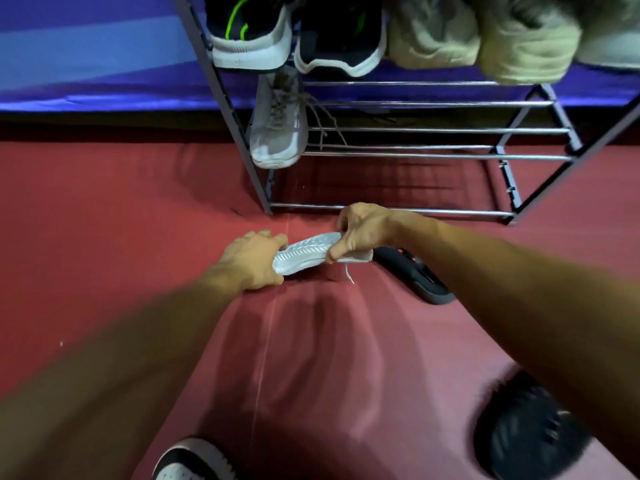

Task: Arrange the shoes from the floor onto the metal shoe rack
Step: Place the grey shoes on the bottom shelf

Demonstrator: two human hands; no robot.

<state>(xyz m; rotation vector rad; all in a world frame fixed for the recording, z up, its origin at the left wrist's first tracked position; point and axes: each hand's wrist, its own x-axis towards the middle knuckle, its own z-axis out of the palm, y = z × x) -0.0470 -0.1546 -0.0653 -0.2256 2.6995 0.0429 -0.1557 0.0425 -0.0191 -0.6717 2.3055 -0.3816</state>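
Red cloth covers the floor (104, 220). Left hand (251, 261), arm stretched forward, curls round one end of the white shoe (304, 252), sole up, just before the metal shoe rack (433, 104); right hand (363, 230) pinches its other end with thumb and curled fingers, beside a black slipper (415, 275).

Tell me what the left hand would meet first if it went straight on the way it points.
The left hand grips the white shoe, so that comes first. Carrying it onward, the hand would probably meet the metal shoe rack's lowest front bar next, though depth is unclear.
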